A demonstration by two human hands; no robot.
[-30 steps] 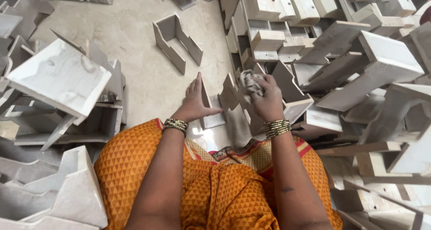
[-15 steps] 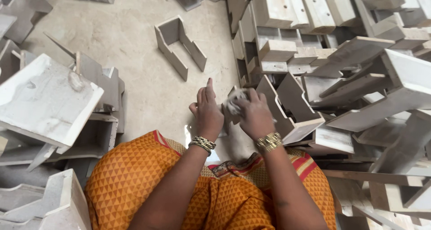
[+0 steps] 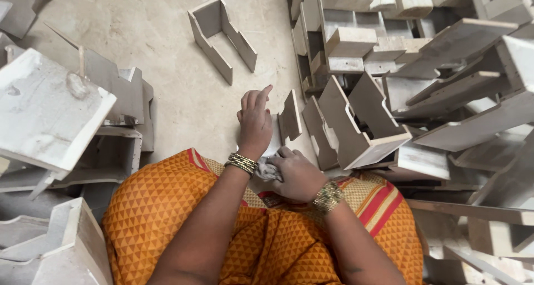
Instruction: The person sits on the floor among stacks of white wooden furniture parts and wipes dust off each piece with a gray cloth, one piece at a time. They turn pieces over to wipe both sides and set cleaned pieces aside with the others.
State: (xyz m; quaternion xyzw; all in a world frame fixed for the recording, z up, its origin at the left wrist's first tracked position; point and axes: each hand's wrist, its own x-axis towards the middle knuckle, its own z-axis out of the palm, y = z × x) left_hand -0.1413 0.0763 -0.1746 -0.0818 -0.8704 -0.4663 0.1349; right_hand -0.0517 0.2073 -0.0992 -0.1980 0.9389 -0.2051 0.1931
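- Your left hand (image 3: 255, 121) has dropped flat, fingers together, onto the small grey board piece (image 3: 283, 124) on the floor.
- Your right hand (image 3: 297, 174) has pulled back to your lap, now closed around the crumpled grey rag (image 3: 267, 169).

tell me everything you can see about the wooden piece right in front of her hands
The small wooden piece is pale, whitewashed-looking board, flat panels joined at an angle, with rough edges. It stands on edge on the concrete floor, between the knees and the stacked pieces to the right. The left hand rests against its left side; the right hand, bunching a grey cloth, sits just below it.
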